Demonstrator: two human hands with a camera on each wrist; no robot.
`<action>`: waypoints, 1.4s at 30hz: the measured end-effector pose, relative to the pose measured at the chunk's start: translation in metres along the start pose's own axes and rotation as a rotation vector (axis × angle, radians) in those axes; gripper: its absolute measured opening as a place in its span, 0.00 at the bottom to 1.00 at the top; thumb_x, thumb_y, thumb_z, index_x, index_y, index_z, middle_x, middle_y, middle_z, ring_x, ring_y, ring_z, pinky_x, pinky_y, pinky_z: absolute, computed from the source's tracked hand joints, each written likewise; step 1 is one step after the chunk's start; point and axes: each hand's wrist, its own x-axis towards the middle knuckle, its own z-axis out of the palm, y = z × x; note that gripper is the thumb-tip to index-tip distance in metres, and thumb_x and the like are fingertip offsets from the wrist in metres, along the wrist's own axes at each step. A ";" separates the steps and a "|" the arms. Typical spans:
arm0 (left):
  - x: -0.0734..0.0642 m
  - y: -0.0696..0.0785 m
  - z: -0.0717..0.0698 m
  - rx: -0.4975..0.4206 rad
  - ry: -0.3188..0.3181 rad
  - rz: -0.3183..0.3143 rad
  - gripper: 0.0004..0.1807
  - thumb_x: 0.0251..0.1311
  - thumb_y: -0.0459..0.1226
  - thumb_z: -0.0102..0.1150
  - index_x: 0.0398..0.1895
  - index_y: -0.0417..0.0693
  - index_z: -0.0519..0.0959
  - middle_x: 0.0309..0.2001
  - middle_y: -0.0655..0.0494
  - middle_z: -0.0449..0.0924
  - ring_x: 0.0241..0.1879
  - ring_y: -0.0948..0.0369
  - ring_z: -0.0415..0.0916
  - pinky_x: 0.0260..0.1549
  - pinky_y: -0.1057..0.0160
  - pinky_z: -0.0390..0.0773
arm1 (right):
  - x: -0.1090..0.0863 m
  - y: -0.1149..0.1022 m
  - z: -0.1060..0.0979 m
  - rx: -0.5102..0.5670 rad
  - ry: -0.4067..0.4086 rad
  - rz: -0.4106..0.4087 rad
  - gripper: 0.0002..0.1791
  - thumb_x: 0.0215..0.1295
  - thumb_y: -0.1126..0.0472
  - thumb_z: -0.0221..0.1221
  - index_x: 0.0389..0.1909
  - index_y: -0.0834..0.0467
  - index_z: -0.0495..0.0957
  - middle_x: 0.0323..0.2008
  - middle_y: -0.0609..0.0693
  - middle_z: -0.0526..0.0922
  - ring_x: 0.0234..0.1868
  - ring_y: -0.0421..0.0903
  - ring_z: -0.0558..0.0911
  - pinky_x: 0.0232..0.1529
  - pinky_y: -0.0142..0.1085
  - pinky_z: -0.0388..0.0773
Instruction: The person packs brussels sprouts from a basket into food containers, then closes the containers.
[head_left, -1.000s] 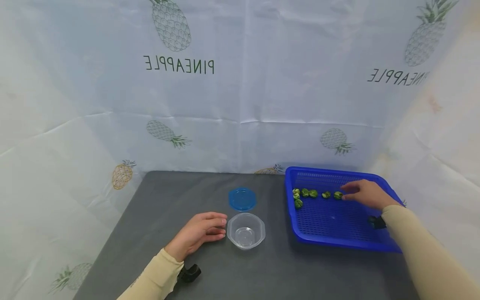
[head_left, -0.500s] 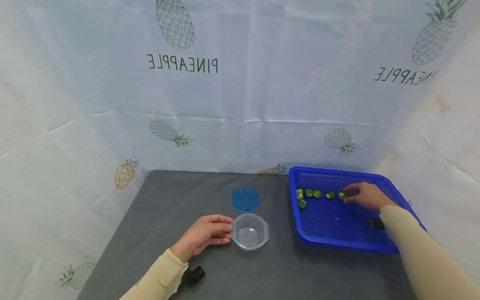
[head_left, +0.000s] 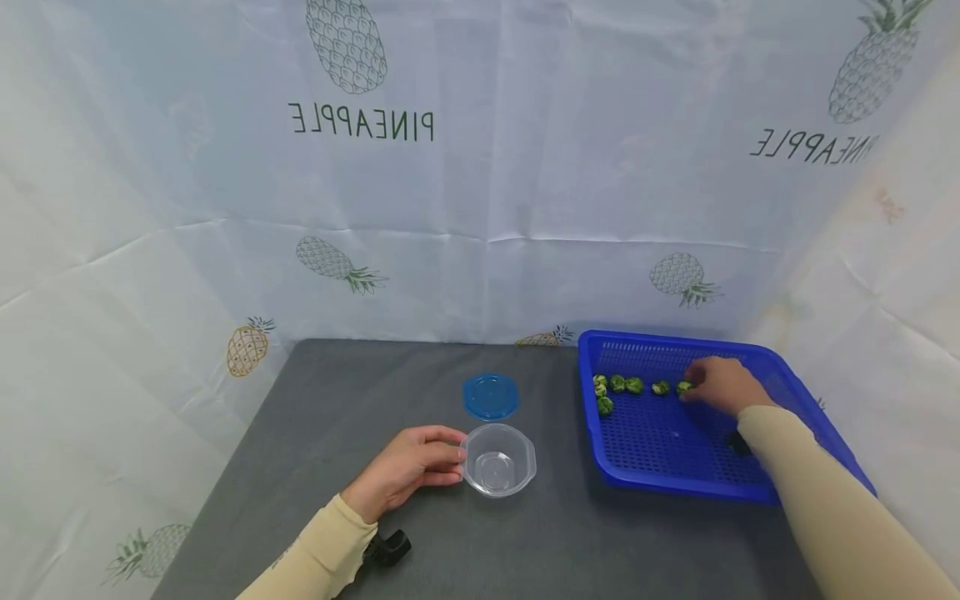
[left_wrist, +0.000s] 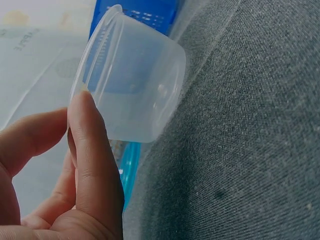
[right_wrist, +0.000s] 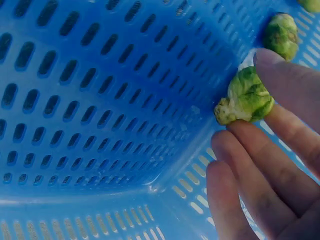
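My left hand [head_left: 408, 467] pinches the rim of a clear plastic bowl [head_left: 501, 463] between thumb and fingers. The bowl stands upright on the grey table; in the left wrist view its wall [left_wrist: 145, 65] shows beyond the fingertips. Inside the blue basket [head_left: 600, 467], my right hand [head_left: 723, 386] has thumb and fingers on either side of a Brussels sprout [right_wrist: 247, 95]. Another Brussels sprout [right_wrist: 281, 37] lies just beyond the thumb. Several more sprouts [head_left: 634, 385] lie along the basket's back and left sides.
A blue lid [head_left: 491, 397] lies flat on the table [head_left: 360, 392] behind the bowl. Curtains printed with pineapples [head_left: 677, 273] hang at the back and sides. The basket has raised slotted walls [right_wrist: 115, 95].
My left hand has come up to the bowl's rim and now grips it. The fingers of my right hand have closed round the rightmost sprout, which is still in the basket.
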 end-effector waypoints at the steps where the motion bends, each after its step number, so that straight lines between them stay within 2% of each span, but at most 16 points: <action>1: 0.001 0.000 0.000 0.000 0.000 0.002 0.24 0.68 0.35 0.72 0.64 0.34 0.81 0.38 0.52 0.90 0.36 0.63 0.90 0.42 0.64 0.92 | -0.001 -0.001 -0.001 -0.007 0.004 0.008 0.24 0.60 0.54 0.77 0.49 0.67 0.86 0.46 0.66 0.89 0.46 0.66 0.87 0.45 0.64 0.84; 4: 0.002 0.000 -0.001 0.002 -0.003 0.003 0.24 0.68 0.35 0.72 0.64 0.33 0.81 0.38 0.52 0.90 0.36 0.63 0.90 0.42 0.64 0.92 | -0.002 -0.006 -0.003 -0.028 0.006 0.027 0.22 0.60 0.56 0.77 0.48 0.67 0.86 0.45 0.67 0.89 0.44 0.65 0.87 0.41 0.61 0.85; 11: 0.005 0.001 -0.001 0.010 -0.010 0.002 0.25 0.69 0.35 0.72 0.65 0.34 0.80 0.38 0.52 0.90 0.36 0.63 0.89 0.42 0.64 0.92 | -0.003 -0.011 -0.003 -0.047 -0.012 0.042 0.21 0.63 0.58 0.76 0.49 0.69 0.87 0.47 0.69 0.89 0.45 0.67 0.88 0.43 0.61 0.86; 17: 0.007 0.001 -0.001 0.020 -0.010 -0.001 0.25 0.68 0.35 0.72 0.64 0.34 0.81 0.38 0.53 0.90 0.36 0.63 0.89 0.42 0.64 0.92 | -0.006 -0.006 -0.003 -0.001 -0.008 -0.006 0.19 0.65 0.57 0.74 0.49 0.68 0.88 0.46 0.67 0.90 0.46 0.66 0.88 0.45 0.61 0.86; 22: 0.008 0.000 0.000 0.012 -0.015 -0.003 0.24 0.68 0.34 0.72 0.64 0.33 0.80 0.37 0.53 0.90 0.36 0.63 0.89 0.42 0.64 0.92 | -0.023 -0.019 -0.011 0.063 0.014 -0.067 0.19 0.70 0.55 0.71 0.53 0.65 0.89 0.49 0.65 0.91 0.50 0.66 0.88 0.48 0.62 0.87; 31: 0.008 0.000 0.001 0.005 -0.025 -0.006 0.24 0.68 0.34 0.72 0.64 0.34 0.80 0.37 0.53 0.90 0.36 0.63 0.90 0.42 0.63 0.92 | -0.058 -0.076 -0.030 0.122 0.084 -0.120 0.20 0.73 0.49 0.70 0.56 0.59 0.89 0.49 0.58 0.92 0.50 0.59 0.90 0.49 0.60 0.88; 36: 0.007 0.002 0.000 0.004 -0.019 0.001 0.24 0.68 0.33 0.72 0.64 0.34 0.80 0.37 0.53 0.90 0.35 0.63 0.89 0.42 0.64 0.92 | -0.075 -0.125 -0.037 0.151 0.107 -0.152 0.21 0.73 0.46 0.70 0.57 0.55 0.89 0.51 0.55 0.93 0.52 0.58 0.90 0.50 0.59 0.88; 42: 0.006 0.003 -0.002 0.007 -0.024 0.008 0.23 0.68 0.33 0.71 0.64 0.34 0.81 0.37 0.53 0.90 0.35 0.63 0.89 0.43 0.63 0.92 | -0.087 -0.187 -0.030 0.238 0.120 -0.225 0.16 0.73 0.50 0.71 0.57 0.51 0.90 0.48 0.48 0.94 0.49 0.49 0.91 0.51 0.53 0.90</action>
